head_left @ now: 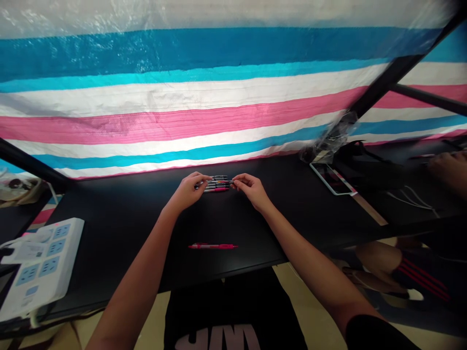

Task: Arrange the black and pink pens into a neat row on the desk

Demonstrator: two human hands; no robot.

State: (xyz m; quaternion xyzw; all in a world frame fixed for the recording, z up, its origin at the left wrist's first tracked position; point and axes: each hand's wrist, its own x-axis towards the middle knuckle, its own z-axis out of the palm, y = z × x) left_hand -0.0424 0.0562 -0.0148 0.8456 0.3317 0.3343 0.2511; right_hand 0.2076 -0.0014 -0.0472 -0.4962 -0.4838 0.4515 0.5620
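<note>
Several pens (219,183) lie side by side in a row on the black table (120,214), most with dark and clear barrels. A red pen (218,190) forms the near side of the row. At the row's left ends, my left hand (190,189) is closed with its fingers around a pen's end. Thumb and fingertips of my right hand (252,188) pinch the right end of a pen in the row. Another red pen (213,246) rests alone, closer to the table's front edge. My fingers partly hide the pen ends.
A white power strip (67,255) with plugs sits at the left. To the right are a phone (333,180), a wooden strip (370,209), clear plastic wrapping (337,138) and cables. Another person's hand (450,170) is at far right. A striped sheet (182,121) hangs behind.
</note>
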